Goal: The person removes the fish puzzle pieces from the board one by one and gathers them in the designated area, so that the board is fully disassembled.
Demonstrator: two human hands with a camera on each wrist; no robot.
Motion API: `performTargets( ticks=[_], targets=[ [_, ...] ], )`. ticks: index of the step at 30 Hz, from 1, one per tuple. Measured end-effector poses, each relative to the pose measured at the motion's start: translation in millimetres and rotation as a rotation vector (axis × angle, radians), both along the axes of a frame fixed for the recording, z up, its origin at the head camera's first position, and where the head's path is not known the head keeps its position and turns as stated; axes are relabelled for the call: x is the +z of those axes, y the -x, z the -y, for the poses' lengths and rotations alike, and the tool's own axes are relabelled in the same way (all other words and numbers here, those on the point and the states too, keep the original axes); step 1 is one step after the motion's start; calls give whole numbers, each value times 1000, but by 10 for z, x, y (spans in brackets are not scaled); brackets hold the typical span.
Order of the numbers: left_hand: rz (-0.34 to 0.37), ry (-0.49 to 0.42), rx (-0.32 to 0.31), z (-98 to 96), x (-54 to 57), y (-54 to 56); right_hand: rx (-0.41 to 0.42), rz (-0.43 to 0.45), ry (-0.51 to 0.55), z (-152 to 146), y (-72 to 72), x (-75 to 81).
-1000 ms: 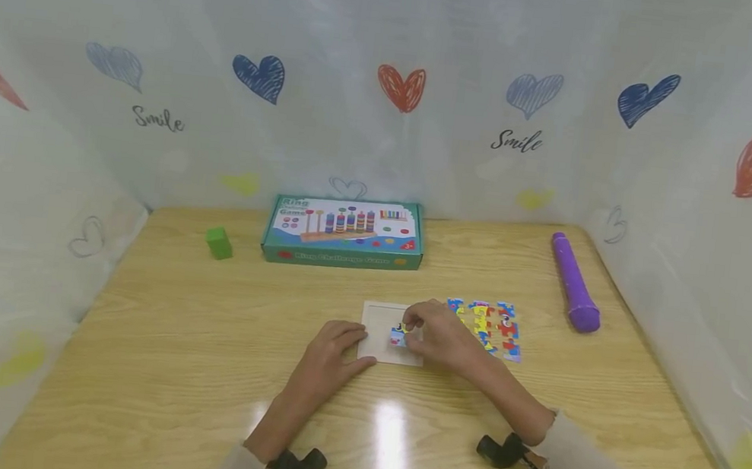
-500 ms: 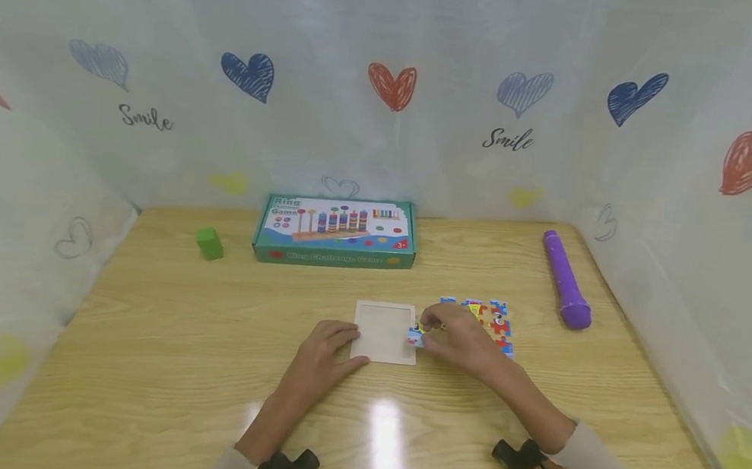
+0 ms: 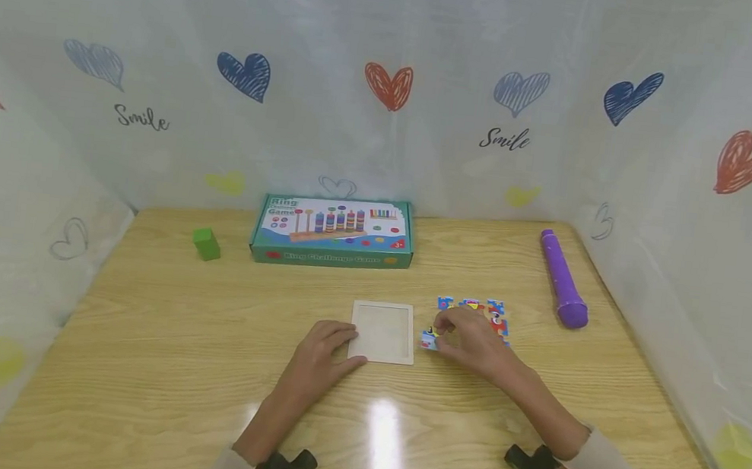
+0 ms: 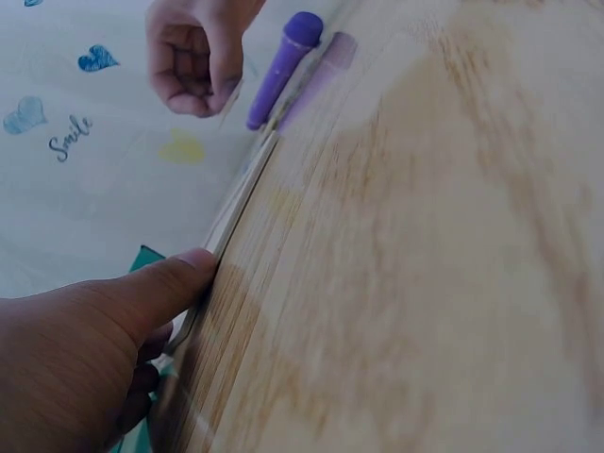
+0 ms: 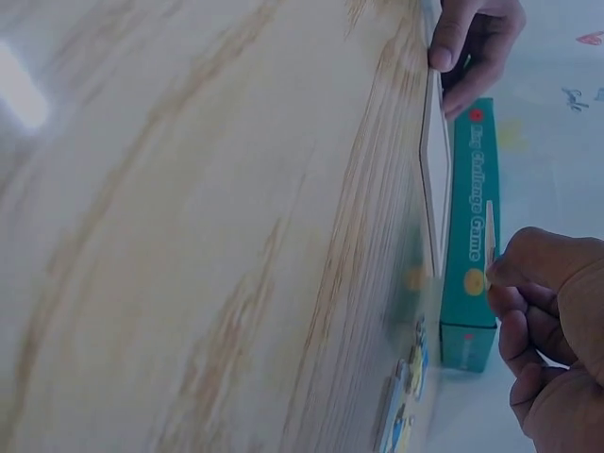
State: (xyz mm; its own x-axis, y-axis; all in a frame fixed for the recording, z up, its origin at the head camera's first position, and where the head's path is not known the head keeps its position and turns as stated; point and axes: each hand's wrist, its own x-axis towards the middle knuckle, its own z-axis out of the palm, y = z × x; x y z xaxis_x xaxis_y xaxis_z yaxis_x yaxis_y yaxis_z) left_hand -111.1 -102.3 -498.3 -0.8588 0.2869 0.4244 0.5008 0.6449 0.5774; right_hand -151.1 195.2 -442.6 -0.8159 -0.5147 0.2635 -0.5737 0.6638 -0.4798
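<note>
My left hand (image 3: pixel 315 354) holds the lower left corner of a square wooden puzzle tray (image 3: pixel 382 331), fingers at its left side and thumb at its near edge. The tray's recess is bare. To the right of the tray, my right hand (image 3: pixel 473 342) pinches a puzzle piece (image 3: pixel 429 340) printed in light blue and yellow. Edge-on in the right wrist view, that piece (image 5: pixel 490 231) is raised off the table between thumb and index finger. Several colourful puzzle pieces (image 3: pixel 498 320) lie laid out under and beyond my right hand, which partly hides them.
A green Ring Challenge Game box (image 3: pixel 332 241) stands at the back of the wooden table (image 3: pixel 149 363). Left of it sits a green block (image 3: pixel 206 244). A purple toy microphone (image 3: pixel 564 281) lies at the back right. A white curtain (image 3: pixel 305 128) with printed hearts surrounds the table.
My right hand has carried the puzzle piece rightward, from over the tray's recess to just beyond its right edge. My left hand stays on the tray. The head view has shifted slightly.
</note>
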Motion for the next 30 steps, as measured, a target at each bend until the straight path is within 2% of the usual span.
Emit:
performTargets(
  ticks=[12,23,30],
  targets=[
    [45,-10,8,-3,21,-5,-8,13,-13,-133,-13,-43],
    [44,-13,-1,5,19,0,-16,-14,-59,-201,22,-112],
    [35,-18,-5,6,5,0,-14,15,-63,-232,36,-135]
  ],
)
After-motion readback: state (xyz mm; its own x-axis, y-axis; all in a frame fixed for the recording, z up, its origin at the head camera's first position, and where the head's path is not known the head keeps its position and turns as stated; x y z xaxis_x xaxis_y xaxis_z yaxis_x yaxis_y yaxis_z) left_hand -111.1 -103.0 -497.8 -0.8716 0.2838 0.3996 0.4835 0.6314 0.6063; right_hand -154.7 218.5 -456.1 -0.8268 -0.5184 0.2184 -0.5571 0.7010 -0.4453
